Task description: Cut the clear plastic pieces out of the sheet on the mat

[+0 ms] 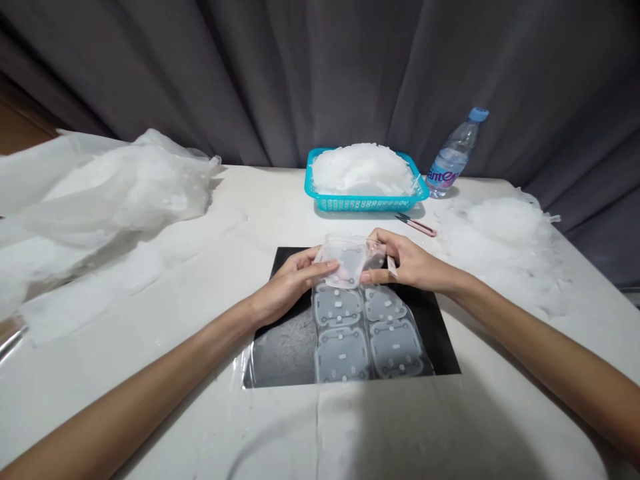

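Observation:
A translucent plastic sheet [341, 341] with several rounded-square pads printed with dots and lines lies over a black mat [285, 360], its far end lifted. My left hand [295, 275] is closed on the lifted end from the left, thumb pressed on top and fingers beneath. On the other side, my right hand [405, 261] pinches the sheet's far right corner between thumb and fingers. A small whitish strip [391, 267] shows at the right hand's fingers; whether it is held or stuck there I cannot tell.
Behind the mat stands a turquoise basket [367, 203] heaped with white pieces. Pink-handled thread snips [417, 225] lie before it, and a water bottle [453, 157] stands beside it. Clear plastic bags [125, 180] cover the left; more translucent film [505, 233] is piled at right.

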`<state>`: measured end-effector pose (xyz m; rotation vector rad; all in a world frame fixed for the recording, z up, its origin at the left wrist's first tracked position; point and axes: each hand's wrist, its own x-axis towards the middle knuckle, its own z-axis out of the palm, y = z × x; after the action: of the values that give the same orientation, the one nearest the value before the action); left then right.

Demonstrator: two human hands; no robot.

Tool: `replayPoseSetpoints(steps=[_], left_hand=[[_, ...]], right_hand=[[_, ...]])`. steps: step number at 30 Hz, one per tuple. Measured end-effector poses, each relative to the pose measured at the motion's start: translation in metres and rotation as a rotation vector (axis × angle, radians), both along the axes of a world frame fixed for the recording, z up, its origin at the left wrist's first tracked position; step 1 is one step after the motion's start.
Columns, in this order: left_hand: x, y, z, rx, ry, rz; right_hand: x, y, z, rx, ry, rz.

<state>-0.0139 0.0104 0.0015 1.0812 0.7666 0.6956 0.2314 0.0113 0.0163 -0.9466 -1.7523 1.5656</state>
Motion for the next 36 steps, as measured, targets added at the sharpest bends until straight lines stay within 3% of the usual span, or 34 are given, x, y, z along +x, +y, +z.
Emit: replayPoseSetpoints(steps=[8, 15, 23, 30, 36], left_hand=[[0.003, -0.002, 0.003, -0.082, 0.001, 0.052], [0.005, -0.001, 0.005, -0.114, -0.019, 0.060], [0.007, -0.002, 0.008, -0.126, 0.018, 0.043], [0.010, -0.001, 0.008, -0.114, 0.082, 0.010], [0.008, 0.001, 0.008, -0.094, 0.119, 0.002]], right_hand=[[0.005, 0.000, -0.008, 0.201, -0.062, 0.000], [0.007, 0.001, -0.006, 0.133, -0.051, 0.020], [0.012, 0.005, 0.005, 0.280, -0.255, 0.123], [0.014, 0.006, -0.004, 0.128, -0.106, 0.111], [0.007, 0.006, -0.011, -0.001, -0.034, -0.002]])
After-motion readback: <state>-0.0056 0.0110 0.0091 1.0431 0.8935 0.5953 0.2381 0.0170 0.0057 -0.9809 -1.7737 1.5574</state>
